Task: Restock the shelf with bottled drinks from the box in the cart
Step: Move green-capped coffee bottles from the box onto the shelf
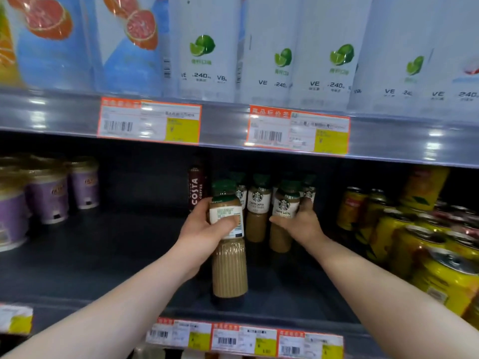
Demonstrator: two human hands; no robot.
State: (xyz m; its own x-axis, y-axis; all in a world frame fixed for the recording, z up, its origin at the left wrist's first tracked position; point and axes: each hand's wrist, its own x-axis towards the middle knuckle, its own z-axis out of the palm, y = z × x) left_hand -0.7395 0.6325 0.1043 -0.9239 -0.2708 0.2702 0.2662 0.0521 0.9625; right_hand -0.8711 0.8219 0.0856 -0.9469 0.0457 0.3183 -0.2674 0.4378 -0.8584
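Both my arms reach into the dark middle shelf. My left hand grips a green-capped coffee latte bottle around its label; the bottle stands near the shelf's front. My right hand holds a second latte bottle further back, thumb and fingers wrapped around its middle. Several more latte bottles stand in a cluster behind and between my hands. The box and cart are out of view.
A dark Costa coffee bottle stands behind my left hand. Purple cups sit at the left, yellow cans crowd the right. Tall lime and grapefruit cartons fill the upper shelf. Price tags line the shelf edges.
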